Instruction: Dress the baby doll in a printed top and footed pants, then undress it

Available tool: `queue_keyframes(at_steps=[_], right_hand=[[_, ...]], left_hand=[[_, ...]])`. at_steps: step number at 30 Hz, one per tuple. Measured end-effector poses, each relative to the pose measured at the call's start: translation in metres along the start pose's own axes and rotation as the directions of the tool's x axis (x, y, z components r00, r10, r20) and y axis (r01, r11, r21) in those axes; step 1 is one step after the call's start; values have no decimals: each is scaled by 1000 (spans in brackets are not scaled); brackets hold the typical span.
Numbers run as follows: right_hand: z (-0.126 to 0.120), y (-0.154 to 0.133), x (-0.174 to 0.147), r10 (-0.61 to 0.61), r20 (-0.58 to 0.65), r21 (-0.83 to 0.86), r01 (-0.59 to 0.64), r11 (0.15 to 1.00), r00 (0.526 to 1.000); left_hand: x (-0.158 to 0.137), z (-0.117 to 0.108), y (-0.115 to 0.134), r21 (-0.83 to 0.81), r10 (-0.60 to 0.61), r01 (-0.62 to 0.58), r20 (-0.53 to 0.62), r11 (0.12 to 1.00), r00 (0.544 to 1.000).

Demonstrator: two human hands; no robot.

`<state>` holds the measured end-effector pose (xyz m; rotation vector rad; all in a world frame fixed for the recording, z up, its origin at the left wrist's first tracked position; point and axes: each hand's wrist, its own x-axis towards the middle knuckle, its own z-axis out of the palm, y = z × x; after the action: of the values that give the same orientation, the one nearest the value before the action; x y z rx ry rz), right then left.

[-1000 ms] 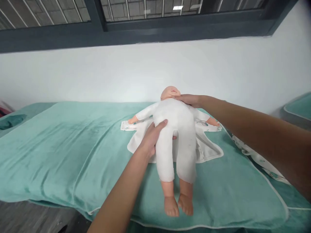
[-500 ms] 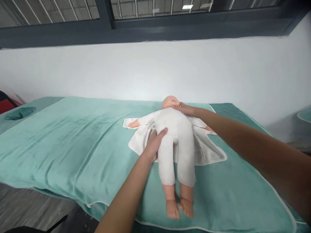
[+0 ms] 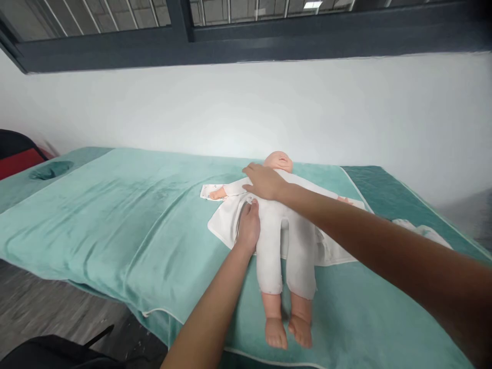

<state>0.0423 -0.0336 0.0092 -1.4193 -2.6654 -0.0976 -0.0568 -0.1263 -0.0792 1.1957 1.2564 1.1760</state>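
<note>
A baby doll (image 3: 284,215) with a white cloth body lies on its back, head away from me and bare feet towards me. Its arms stretch sideways into the sleeves of a white baby shirt (image 3: 223,220), which is spread open beneath it. My left hand (image 3: 249,225) is at the doll's hip, closed on the shirt's edge, thumb up; its other fingers are partly hidden. Across the doll's chest lies my right hand (image 3: 265,180), fingers stretched towards the doll's shoulder on the left, holding nothing that I can see.
A teal sheet (image 3: 115,215) covers the padded bed, which has a face hole (image 3: 52,170) at its left end. White cloth (image 3: 423,230) lies at the right. A wall and a barred window rise behind. A black and red object (image 3: 19,156) stands far left.
My right hand has moved left from beside the doll's head to its chest and far shoulder. My left hand has shifted slightly up along the hip. The view has turned a little.
</note>
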Motion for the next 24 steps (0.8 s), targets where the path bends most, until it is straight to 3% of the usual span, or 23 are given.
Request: queue_keyframes(at_steps=[3,9,11,13,15,16,18,21,24], right_hand=[[17,-13,23,-12,144,-27,15,1000,990],[28,-15,44,-14,232,-12,17,1000,973],[25,-13,43,-4,229,-2,5,1000,973],[21,-9,39,7,192,12,-9,1000,981],[16,-3,32,18,133,29,-22,999,991],[13,1,28,24,103,43,-28,999,994],[9,8,21,37,56,86,-42,995,998],[5,15,10,41,38,132,-46,990,998],[2,15,3,21,62,96,-27,995,998]], left_hand=[[-1,2,0,104,22,-10,-115,995,993],[7,-5,-3,452,289,-215,-102,866,952],[13,-10,-2,580,363,-274,-40,767,931],[21,-15,-1,741,431,-314,37,593,902],[30,-21,-1,854,456,-277,52,440,888],[35,-24,-1,872,452,-233,15,430,892],[46,-31,-3,815,421,-163,-106,555,901],[61,-42,-8,594,350,-160,-219,789,911],[69,-51,-13,443,313,-170,-274,880,909]])
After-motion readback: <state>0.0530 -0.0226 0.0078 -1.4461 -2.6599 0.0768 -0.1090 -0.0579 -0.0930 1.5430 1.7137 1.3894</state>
